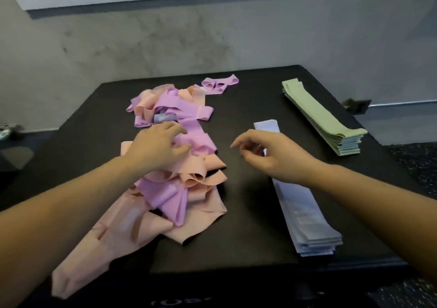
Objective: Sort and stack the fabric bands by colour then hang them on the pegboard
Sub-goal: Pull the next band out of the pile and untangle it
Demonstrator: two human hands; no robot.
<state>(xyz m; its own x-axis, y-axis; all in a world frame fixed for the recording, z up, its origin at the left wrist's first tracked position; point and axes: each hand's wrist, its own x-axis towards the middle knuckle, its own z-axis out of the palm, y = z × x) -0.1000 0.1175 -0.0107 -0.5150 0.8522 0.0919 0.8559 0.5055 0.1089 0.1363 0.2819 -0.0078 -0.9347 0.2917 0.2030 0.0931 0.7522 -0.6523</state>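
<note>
1. Head view, progress: two colours are judged sorted. A green stack [324, 116] is laid flat at the upper right of the frame, and a pale blue stack [305, 208] is laid at the lower right, both on the black table [246, 225].
2. A mixed pile [175, 165] of pink and purple bands is left unsorted at centre left. One blue band [163, 118] is seen buried near its top. A few loose purple bands [220, 84] are set apart at upper centre.
3. No pegboard is shown, so hanging is judged not yet begun; roughly half the sorting is left.
4. The left hand [158, 145] is pressed onto the pile, its fingers bent into purple fabric; whether a band is actually pinched cannot be told.
5. The right hand [267, 152] is held above the table, beside the blue stack, with fingers loosely curled and nothing gripped.
6. Materials: the bands are thin, soft, matte cloth loops, crumpled and folded in the pile, pressed into long flat strips with layered edges in the stacks. The table surface is dark and matte.
</note>
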